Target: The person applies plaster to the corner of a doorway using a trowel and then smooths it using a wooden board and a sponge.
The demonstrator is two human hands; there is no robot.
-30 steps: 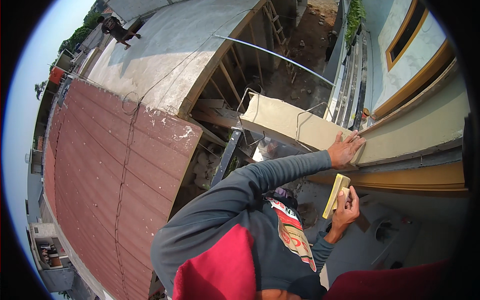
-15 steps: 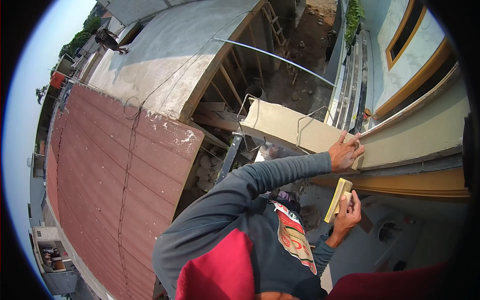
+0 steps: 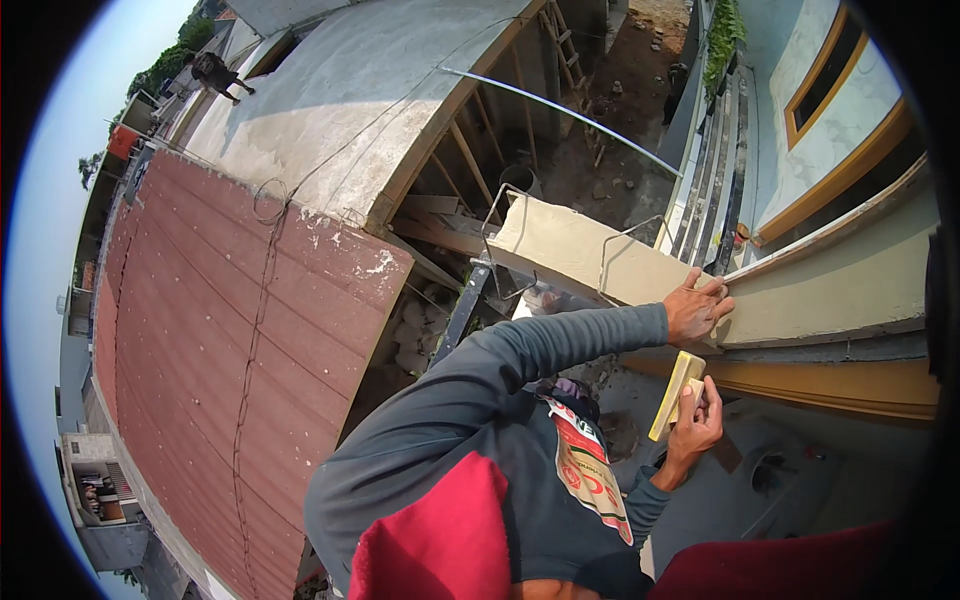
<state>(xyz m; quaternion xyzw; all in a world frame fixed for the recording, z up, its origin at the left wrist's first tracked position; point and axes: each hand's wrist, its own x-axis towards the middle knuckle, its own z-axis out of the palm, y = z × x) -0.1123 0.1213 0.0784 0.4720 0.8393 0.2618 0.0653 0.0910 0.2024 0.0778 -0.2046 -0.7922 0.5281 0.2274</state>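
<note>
Yellow block [image 3: 672, 402] — gripped, right fingers [image 3: 713, 402] curled round

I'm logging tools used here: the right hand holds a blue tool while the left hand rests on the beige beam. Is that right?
Not quite: the tool is yellow, not blue, as the head view shows. The right hand does hold it, while the left hand rests on the beige beam.

Outdoors in bright sunlight, above a dirt yard [image 3: 655, 70].
Left: ribbed reddish roof [image 3: 200, 340] beside grey concrete slab [image 3: 350, 110]; right: pale wall [image 3: 785, 45] with orange-brown-framed window [image 3: 826, 75].
</note>
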